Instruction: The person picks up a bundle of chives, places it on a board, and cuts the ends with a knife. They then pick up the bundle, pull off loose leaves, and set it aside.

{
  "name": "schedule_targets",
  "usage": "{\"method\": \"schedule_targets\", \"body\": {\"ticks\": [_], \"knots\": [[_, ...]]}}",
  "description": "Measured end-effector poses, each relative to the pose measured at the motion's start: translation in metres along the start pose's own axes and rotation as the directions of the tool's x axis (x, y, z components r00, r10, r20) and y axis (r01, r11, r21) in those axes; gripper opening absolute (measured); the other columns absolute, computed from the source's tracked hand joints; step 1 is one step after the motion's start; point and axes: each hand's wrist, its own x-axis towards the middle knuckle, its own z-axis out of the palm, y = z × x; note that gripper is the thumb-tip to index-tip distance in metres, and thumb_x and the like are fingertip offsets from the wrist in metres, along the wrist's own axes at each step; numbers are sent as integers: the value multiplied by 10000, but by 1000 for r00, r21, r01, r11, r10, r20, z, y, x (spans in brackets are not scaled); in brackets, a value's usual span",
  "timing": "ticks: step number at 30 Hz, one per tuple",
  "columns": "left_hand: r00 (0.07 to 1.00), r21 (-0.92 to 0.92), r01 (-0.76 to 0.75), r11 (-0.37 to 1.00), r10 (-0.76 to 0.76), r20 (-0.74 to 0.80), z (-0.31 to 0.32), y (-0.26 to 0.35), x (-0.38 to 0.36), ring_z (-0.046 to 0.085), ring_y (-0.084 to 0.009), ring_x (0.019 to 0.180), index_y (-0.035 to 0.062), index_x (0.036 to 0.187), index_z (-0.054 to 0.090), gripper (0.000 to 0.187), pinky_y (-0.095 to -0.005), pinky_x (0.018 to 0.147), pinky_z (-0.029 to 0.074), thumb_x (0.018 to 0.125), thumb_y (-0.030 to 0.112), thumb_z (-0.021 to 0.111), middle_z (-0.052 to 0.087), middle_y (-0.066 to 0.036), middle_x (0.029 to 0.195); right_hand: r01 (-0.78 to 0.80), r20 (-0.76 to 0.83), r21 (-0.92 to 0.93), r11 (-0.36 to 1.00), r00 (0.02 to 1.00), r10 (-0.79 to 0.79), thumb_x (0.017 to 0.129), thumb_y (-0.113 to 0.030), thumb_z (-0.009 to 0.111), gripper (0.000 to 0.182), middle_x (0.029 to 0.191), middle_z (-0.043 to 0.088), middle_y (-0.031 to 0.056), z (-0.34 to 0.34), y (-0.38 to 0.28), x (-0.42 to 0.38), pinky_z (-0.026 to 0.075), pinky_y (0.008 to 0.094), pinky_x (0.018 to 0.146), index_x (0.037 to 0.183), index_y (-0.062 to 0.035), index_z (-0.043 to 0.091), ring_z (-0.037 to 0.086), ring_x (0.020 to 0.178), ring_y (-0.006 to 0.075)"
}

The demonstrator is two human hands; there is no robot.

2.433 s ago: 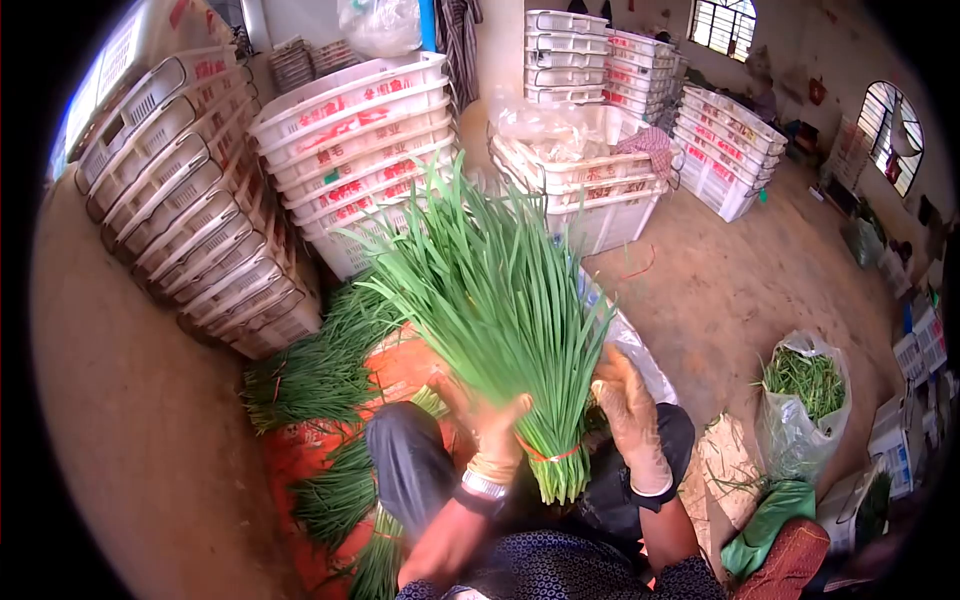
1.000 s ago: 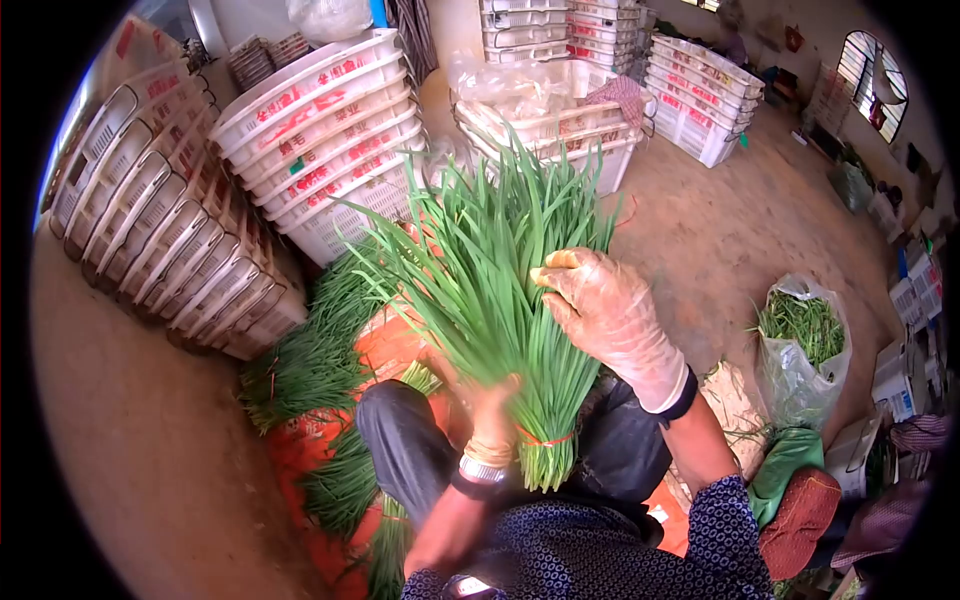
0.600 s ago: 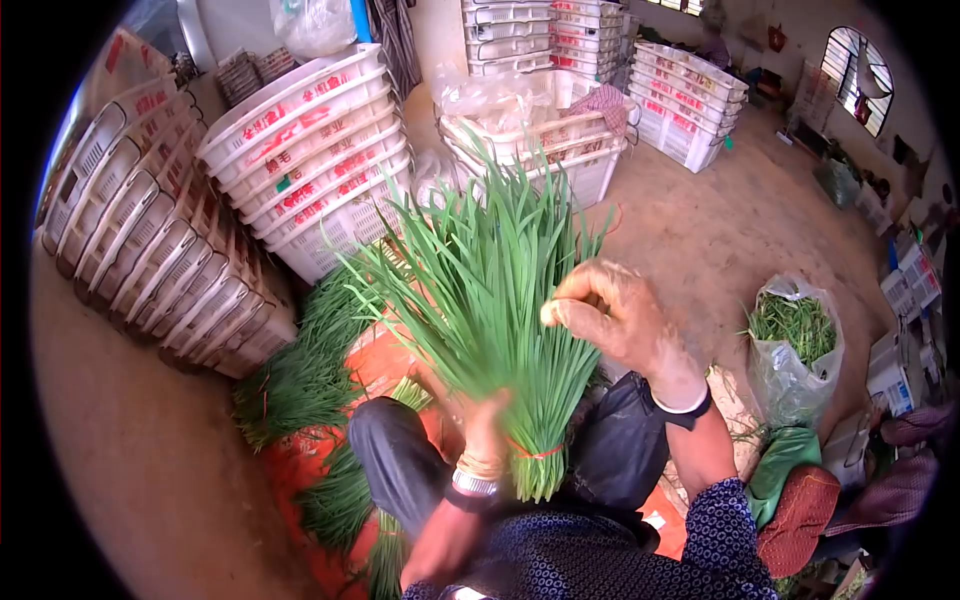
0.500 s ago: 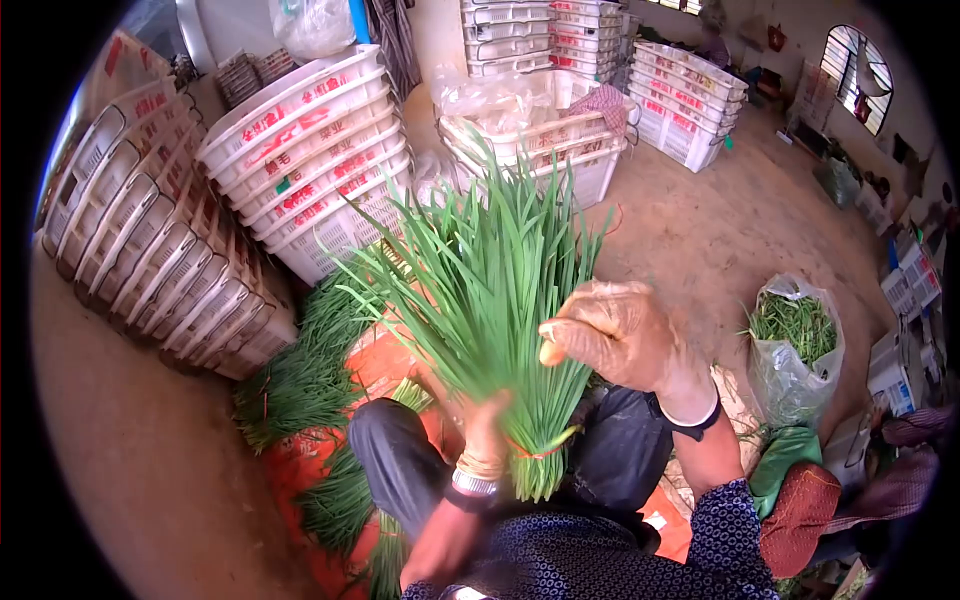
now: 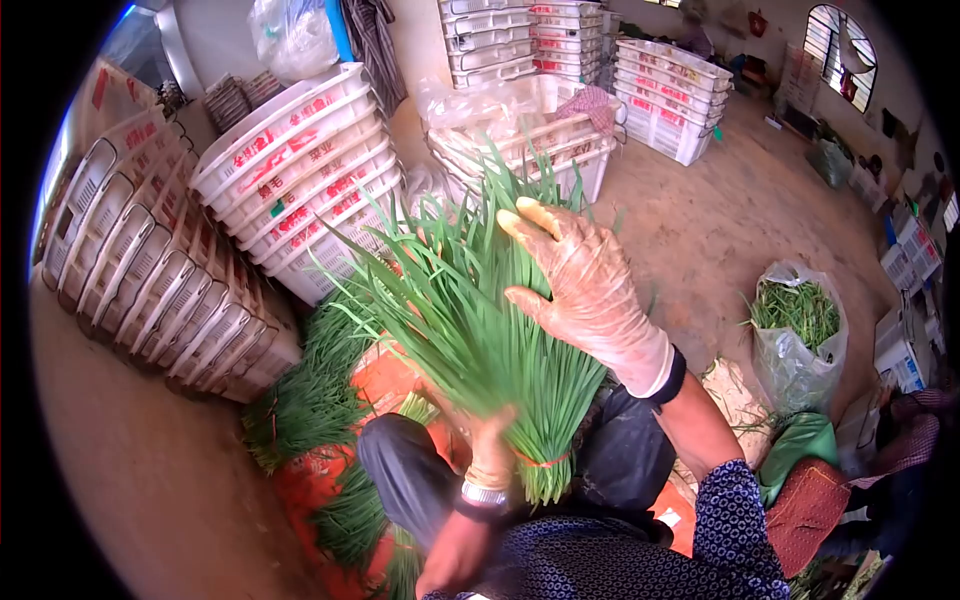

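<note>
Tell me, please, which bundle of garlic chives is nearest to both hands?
The fanned bundle between the knees: the left hand is at its side, the right hand over its leaves. The other bundles lie to the left.

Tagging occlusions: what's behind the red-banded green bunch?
Beyond the green bunch: white crates with clear plastic on top. Orange sheeting shows to its left. Leaves hide part of the crates and of the left hand; anything else they cover can't be seen.

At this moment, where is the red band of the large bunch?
In the head view, the red band is low, just right of centre, across the stalks, a little above their lower ends and right of the left hand.
</note>
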Motion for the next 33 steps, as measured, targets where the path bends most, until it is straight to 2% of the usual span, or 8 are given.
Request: {"method": "schedule_targets", "body": {"ticks": [3, 6, 12, 15, 18, 24, 33], "knots": [[998, -27, 60, 998, -61, -31, 2, 1, -3, 717, -301, 1136, 4, 1428, 595, 782, -462, 1006, 586, 788, 329, 904, 718, -114, 1312, 24, -60, -9, 1000, 998, -25, 806, -247, 883, 778, 1466, 561, 112, 0, 0, 0, 455, 478, 1093, 1511, -153, 568, 559, 1322, 329], [995, -42, 97, 994, -97, -14, -3, -2, -4, 720, -302, 1123, 4, 1412, 607, 772, -463, 1003, 587, 789, 346, 908, 726, -114, 1296, 12, -41, 55, 998, 999, -10, 804, -215, 880, 756, 1460, 569, 106, 1, 3, -1, 456, 488, 1106, 1496, -152, 584, 562, 1320, 335], [998, -42, 70, 997, -69, 11, 1, 2, -4, 725, -307, 1122, -4, 1425, 595, 785, -469, 999, 594, 796, 349, 905, 722, -122, 1306, 27, -25, 120, 992, 999, -24, 816, -160, 860, 649, 1458, 581, 101, 3, 7, -1, 462, 488, 1119, 1423, -135, 633, 561, 1328, 339], [997, -39, 80, 996, -79, 15, -1, 1, -3, 727, -310, 1125, -7, 1435, 586, 799, -471, 1000, 595, 792, 341, 909, 721, -125, 1308, 44, 13, 164, 986, 999, -46, 855, -189, 831, 636, 1513, 561, 70, -1, 7, 0, 444, 520, 1157, 1452, -192, 613, 546, 1362, 341], [992, -43, 125, 991, -124, 17, -7, -1, -3, 726, -312, 1127, -10, 1441, 579, 810, -471, 1009, 593, 788, 336, 912, 720, -127, 1307, 54, 9, 132, 990, 998, -56, 864, -178, 820, 586, 1518, 567, 57, 3, 10, -1, 439, 520, 1166, 1420, -196, 639, 544, 1362, 344], [996, -42, 90, 995, -90, 5, -3, -1, -4, 725, -310, 1126, -6, 1446, 575, 808, -470, 1012, 594, 790, 329, 909, 720, -128, 1306, 74, -12, 114, 991, 997, -73, 879, -142, 792, 407, 1466, 625, 47, 7, 19, -6, 425, 517, 1180, 1275, -189, 708, 549, 1365, 357], [996, -37, 77, 996, -75, 56, 4, 3, -7, 720, -301, 1138, -1, 1446, 576, 804, -471, 1015, 592, 793, 336, 903, 716, -125, 1309, 86, 13, 209, 974, 996, -91, 944, -259, 766, 287, 1413, 674, 45, -3, 30, -9, 433, 520, 1161, 1219, -182, 732, 602, 1312, 392]]}}
